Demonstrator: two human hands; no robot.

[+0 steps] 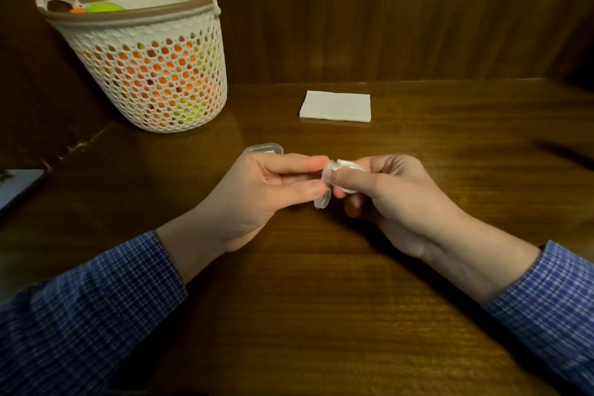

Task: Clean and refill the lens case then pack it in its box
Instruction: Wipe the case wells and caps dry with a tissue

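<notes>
Pinching a clear lens case [323, 199], left hand [270, 190]; no writing legible.

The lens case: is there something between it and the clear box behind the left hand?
Only the left hand itself. It pinches the lens case, and its fingers lie between the case and the clear box just behind them on the table. The right hand presses a tissue wad into the case.

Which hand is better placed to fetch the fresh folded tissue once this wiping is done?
Right, probably. The folded tissue lies beyond the right hand, which pinches only a tissue wad. The left hand pinches the clear lens case.
</notes>
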